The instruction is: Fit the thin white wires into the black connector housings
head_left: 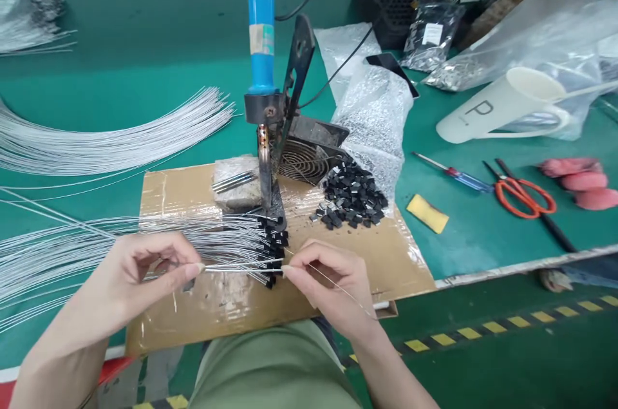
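Observation:
My left hand [154, 270] is closed, thumb and finger pinching thin white wires [232, 267] that stretch out to the right. At their far end, my right hand [333, 274] is closed on a wire tip, its thumb and index finger pressed together. Any small part between those fingertips is hidden. A fine bare strand [333, 283] crosses the right hand diagonally. Behind the hands lies a bundle of wires with black ends [275, 238] on a brown cardboard sheet [232, 325]. A blue soldering iron [262, 61] is mounted upright, tip down, above the bundle.
Loose black connector pieces [355, 193] are heaped beside a small fan [302, 161]. More white wires [120, 142] lie at left. On the right are a white mug [502, 106], a screwdriver [454, 174], orange-handled scissors [524, 196] and a yellow sponge [427, 213].

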The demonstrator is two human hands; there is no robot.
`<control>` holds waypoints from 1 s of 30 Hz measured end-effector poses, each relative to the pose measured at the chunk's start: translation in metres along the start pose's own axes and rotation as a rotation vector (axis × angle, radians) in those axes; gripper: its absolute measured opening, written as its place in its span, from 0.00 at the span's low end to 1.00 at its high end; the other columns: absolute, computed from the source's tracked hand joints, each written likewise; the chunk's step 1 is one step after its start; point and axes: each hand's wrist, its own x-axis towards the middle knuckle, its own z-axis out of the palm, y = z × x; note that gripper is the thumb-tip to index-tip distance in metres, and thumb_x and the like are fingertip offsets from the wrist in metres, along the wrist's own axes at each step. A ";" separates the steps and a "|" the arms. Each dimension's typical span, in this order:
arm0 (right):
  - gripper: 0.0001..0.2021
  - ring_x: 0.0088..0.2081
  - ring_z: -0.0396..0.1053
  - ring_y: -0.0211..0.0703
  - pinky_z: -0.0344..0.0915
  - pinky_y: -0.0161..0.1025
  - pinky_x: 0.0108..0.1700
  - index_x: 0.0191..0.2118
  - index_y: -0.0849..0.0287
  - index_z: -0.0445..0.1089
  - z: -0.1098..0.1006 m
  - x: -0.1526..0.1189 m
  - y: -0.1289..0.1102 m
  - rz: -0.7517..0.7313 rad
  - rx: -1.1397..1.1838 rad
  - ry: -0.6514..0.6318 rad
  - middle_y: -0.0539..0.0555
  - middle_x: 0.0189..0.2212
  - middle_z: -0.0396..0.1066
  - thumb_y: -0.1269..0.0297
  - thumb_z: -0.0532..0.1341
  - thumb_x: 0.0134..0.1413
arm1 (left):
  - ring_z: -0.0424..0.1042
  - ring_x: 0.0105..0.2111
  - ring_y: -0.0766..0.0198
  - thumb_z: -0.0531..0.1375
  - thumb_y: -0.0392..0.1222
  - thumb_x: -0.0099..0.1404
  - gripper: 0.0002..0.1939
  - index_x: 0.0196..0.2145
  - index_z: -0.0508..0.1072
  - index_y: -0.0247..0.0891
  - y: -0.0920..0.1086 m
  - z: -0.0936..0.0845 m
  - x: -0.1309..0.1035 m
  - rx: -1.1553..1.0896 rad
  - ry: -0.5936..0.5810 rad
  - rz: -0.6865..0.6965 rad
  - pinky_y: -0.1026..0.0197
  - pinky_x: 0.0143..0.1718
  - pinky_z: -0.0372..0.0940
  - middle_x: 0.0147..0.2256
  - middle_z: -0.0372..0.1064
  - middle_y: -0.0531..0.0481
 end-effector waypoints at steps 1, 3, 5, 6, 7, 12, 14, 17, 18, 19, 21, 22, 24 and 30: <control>0.11 0.24 0.64 0.36 0.59 0.35 0.26 0.25 0.58 0.75 0.001 0.000 0.002 0.013 0.023 0.002 0.49 0.22 0.71 0.66 0.71 0.57 | 0.66 0.23 0.66 0.66 0.44 0.67 0.09 0.29 0.80 0.44 0.000 0.001 -0.001 0.005 0.016 0.005 0.65 0.24 0.60 0.24 0.73 0.53; 0.11 0.23 0.62 0.35 0.58 0.34 0.24 0.25 0.58 0.75 0.004 -0.001 0.006 0.048 0.082 -0.010 0.49 0.22 0.71 0.64 0.72 0.56 | 0.65 0.23 0.66 0.66 0.44 0.68 0.09 0.29 0.80 0.45 0.001 0.003 -0.001 0.016 0.021 0.008 0.65 0.24 0.59 0.24 0.73 0.53; 0.11 0.21 0.61 0.34 0.57 0.34 0.22 0.25 0.58 0.76 0.008 -0.002 0.011 0.086 0.141 -0.024 0.49 0.23 0.72 0.62 0.72 0.55 | 0.65 0.23 0.66 0.65 0.45 0.68 0.09 0.30 0.80 0.45 0.001 0.006 -0.002 0.015 0.002 -0.005 0.66 0.24 0.59 0.24 0.73 0.54; 0.11 0.21 0.60 0.33 0.56 0.33 0.20 0.25 0.58 0.76 0.009 -0.003 0.012 0.104 0.161 -0.027 0.49 0.23 0.72 0.61 0.72 0.55 | 0.65 0.24 0.66 0.65 0.45 0.69 0.09 0.30 0.80 0.45 0.001 0.008 -0.002 0.009 -0.006 -0.014 0.66 0.24 0.60 0.25 0.74 0.54; 0.11 0.20 0.59 0.33 0.54 0.32 0.19 0.25 0.58 0.76 0.009 -0.003 0.014 0.120 0.174 -0.030 0.50 0.23 0.72 0.61 0.72 0.55 | 0.66 0.24 0.66 0.65 0.46 0.69 0.09 0.30 0.80 0.45 0.001 0.009 -0.002 0.001 -0.010 -0.023 0.66 0.25 0.60 0.25 0.74 0.54; 0.10 0.19 0.57 0.30 0.53 0.30 0.17 0.27 0.59 0.76 0.005 -0.003 0.014 0.124 0.185 -0.043 0.50 0.25 0.72 0.64 0.72 0.56 | 0.67 0.24 0.65 0.65 0.46 0.69 0.10 0.29 0.79 0.44 0.003 0.014 -0.001 -0.031 -0.030 -0.039 0.66 0.26 0.61 0.24 0.72 0.54; 0.09 0.19 0.57 0.30 0.54 0.30 0.17 0.27 0.58 0.76 0.003 -0.002 0.013 0.110 0.172 -0.055 0.50 0.25 0.72 0.65 0.71 0.57 | 0.66 0.24 0.66 0.64 0.46 0.70 0.11 0.29 0.79 0.44 0.005 0.015 0.000 -0.042 -0.033 -0.038 0.66 0.26 0.61 0.24 0.72 0.54; 0.09 0.19 0.58 0.31 0.53 0.31 0.17 0.28 0.58 0.76 0.001 -0.002 0.012 0.106 0.145 -0.056 0.50 0.25 0.72 0.63 0.71 0.58 | 0.66 0.24 0.66 0.64 0.47 0.70 0.11 0.29 0.78 0.43 0.006 0.017 0.002 -0.057 -0.020 -0.038 0.66 0.25 0.60 0.23 0.71 0.54; 0.10 0.19 0.59 0.32 0.53 0.31 0.17 0.28 0.58 0.76 0.001 -0.002 0.012 0.109 0.141 -0.054 0.50 0.25 0.72 0.62 0.71 0.57 | 0.67 0.24 0.66 0.64 0.47 0.70 0.12 0.29 0.78 0.43 0.006 0.017 0.003 -0.061 -0.011 -0.037 0.66 0.24 0.60 0.23 0.71 0.53; 0.10 0.19 0.59 0.32 0.53 0.31 0.17 0.28 0.58 0.77 0.001 -0.002 0.012 0.115 0.139 -0.050 0.50 0.25 0.72 0.61 0.72 0.57 | 0.67 0.24 0.66 0.64 0.48 0.70 0.12 0.29 0.78 0.43 0.006 0.018 0.003 -0.062 -0.001 -0.035 0.66 0.24 0.60 0.23 0.71 0.53; 0.10 0.19 0.60 0.32 0.53 0.32 0.17 0.28 0.58 0.77 0.002 -0.002 0.013 0.135 0.152 -0.040 0.50 0.25 0.72 0.60 0.72 0.57 | 0.67 0.23 0.65 0.64 0.48 0.70 0.12 0.29 0.78 0.43 0.005 0.018 0.004 -0.058 0.015 -0.031 0.66 0.23 0.60 0.23 0.71 0.53; 0.11 0.19 0.60 0.32 0.53 0.32 0.18 0.28 0.58 0.77 0.002 -0.001 0.014 0.148 0.165 -0.038 0.50 0.25 0.72 0.60 0.72 0.57 | 0.67 0.23 0.65 0.64 0.48 0.70 0.12 0.29 0.78 0.44 0.003 0.018 0.003 -0.054 0.013 -0.031 0.66 0.23 0.60 0.23 0.71 0.53; 0.11 0.18 0.59 0.31 0.52 0.32 0.18 0.27 0.59 0.76 0.002 -0.001 0.015 0.173 0.198 -0.035 0.49 0.25 0.71 0.60 0.72 0.57 | 0.67 0.23 0.65 0.63 0.49 0.71 0.13 0.29 0.78 0.44 0.001 0.019 0.002 -0.053 0.001 -0.034 0.67 0.23 0.59 0.23 0.71 0.53; 0.13 0.20 0.59 0.32 0.52 0.33 0.20 0.27 0.58 0.75 0.000 0.001 0.012 0.131 0.173 -0.055 0.49 0.24 0.70 0.59 0.71 0.59 | 0.69 0.25 0.64 0.62 0.49 0.72 0.13 0.29 0.77 0.44 0.000 0.018 0.002 -0.055 -0.043 -0.046 0.66 0.25 0.61 0.24 0.71 0.53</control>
